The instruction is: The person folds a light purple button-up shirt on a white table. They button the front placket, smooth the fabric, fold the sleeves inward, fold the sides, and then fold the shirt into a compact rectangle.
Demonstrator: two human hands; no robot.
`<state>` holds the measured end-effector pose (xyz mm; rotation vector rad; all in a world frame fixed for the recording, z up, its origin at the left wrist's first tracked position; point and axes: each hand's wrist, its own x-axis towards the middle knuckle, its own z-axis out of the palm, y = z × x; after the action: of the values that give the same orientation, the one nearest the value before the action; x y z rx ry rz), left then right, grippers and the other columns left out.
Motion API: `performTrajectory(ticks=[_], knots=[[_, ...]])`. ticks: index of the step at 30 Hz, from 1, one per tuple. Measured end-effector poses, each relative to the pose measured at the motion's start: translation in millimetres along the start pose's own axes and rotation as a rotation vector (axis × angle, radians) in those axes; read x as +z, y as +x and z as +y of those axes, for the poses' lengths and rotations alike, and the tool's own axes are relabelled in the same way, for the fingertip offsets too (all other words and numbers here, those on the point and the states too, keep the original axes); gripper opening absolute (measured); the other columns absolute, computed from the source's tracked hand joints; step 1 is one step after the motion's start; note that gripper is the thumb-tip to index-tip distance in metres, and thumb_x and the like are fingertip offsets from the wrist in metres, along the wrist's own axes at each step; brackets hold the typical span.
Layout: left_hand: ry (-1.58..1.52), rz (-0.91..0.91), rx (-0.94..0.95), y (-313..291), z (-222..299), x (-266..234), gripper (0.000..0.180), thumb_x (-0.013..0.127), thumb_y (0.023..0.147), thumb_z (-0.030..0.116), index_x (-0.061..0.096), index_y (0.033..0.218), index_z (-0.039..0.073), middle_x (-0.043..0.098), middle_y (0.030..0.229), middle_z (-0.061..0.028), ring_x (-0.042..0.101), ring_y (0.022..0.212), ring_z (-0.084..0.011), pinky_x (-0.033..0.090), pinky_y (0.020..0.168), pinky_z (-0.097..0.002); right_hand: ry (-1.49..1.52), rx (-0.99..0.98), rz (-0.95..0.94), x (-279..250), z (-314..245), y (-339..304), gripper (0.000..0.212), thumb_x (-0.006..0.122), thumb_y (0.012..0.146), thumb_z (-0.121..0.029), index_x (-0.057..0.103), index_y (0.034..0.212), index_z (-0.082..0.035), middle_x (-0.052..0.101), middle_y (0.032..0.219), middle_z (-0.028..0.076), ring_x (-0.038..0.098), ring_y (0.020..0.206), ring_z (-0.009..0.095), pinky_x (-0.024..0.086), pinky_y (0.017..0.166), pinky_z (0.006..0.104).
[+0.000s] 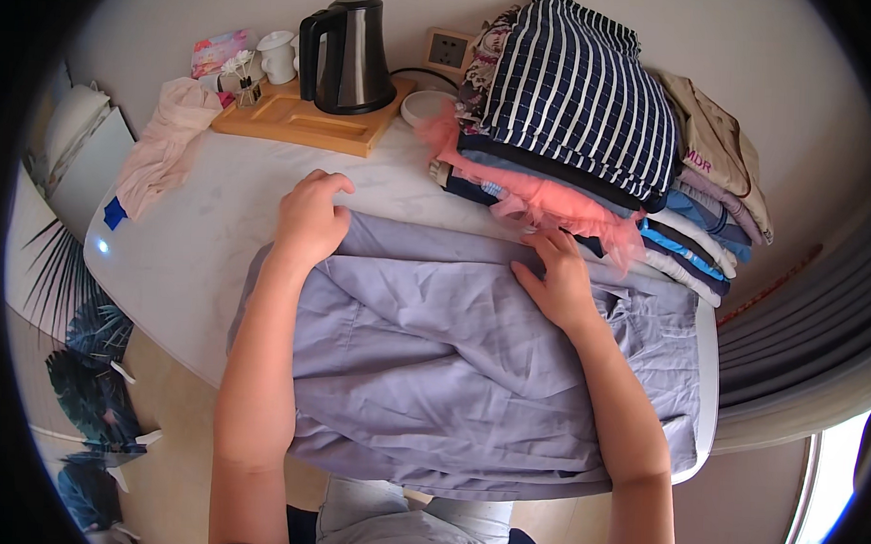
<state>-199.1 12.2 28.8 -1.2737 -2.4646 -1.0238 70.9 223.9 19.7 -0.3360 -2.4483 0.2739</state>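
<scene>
A wrinkled grey-lavender cloth garment (423, 348) lies spread over the near part of the table, its lower edge hanging near my lap. My left hand (313, 220) is at the garment's far left corner, fingers bent, with a gap between thumb and forefinger and no cloth visible in that gap. Farther right, my right hand (560, 281) rests on the cloth near its far edge, thumb spread away from the fingers. Its fingertips come close to the coral tulle garment (572, 195) at the bottom of the folded pile.
Behind the right hand rises a tall stack of folded clothes, topped by a navy-and-white striped garment (581, 100). A steel kettle (352, 58) stands on a wooden tray (306, 124) at the back. A pale pink cloth (167, 143) lies at left; a grey curtain (807, 333) hangs at right.
</scene>
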Motion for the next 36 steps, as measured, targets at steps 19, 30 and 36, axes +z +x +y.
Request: performTrajectory(ticks=[19,30,36], knots=[[-0.21,0.082,0.015,-25.8,-43.2,-70.6,0.031,0.069,0.086,0.021,0.061,0.112,0.005,0.065,0.101,-0.0079,0.06,0.088,-0.0166,0.05,0.072,-0.0312,0.055,0.037,0.252,17.1,-6.5,0.7,0.025,0.072,0.077,-0.011,0.063,0.099,-0.002,0.059,0.101,0.017,0.055,0.096,0.037,0.047,0.08,0.0423],[-0.803,0.048,-0.849,-282.6,-3.7,-96.4,0.033,0.067,0.092,0.028,0.061,0.072,0.002,0.056,0.058,-0.0015,0.055,0.05,-0.0096,0.044,0.05,-0.0241,0.339,-0.53,-0.472,-41.7,-164.0,-40.7,0.03,0.08,0.073,-0.026,0.065,0.089,-0.005,0.059,0.075,0.008,0.059,0.062,0.027,0.048,0.054,0.0362],[-0.685,0.111,-0.664,-257.8,12.0,-84.6,0.033,0.066,0.092,0.027,0.063,0.074,0.0,0.054,0.054,-0.0018,0.055,0.048,-0.0117,0.044,0.048,-0.029,0.293,-0.443,-0.336,-17.9,-145.2,-81.5,0.043,0.08,0.069,-0.033,0.065,0.098,-0.004,0.057,0.086,0.01,0.058,0.067,0.027,0.049,0.058,0.0359]])
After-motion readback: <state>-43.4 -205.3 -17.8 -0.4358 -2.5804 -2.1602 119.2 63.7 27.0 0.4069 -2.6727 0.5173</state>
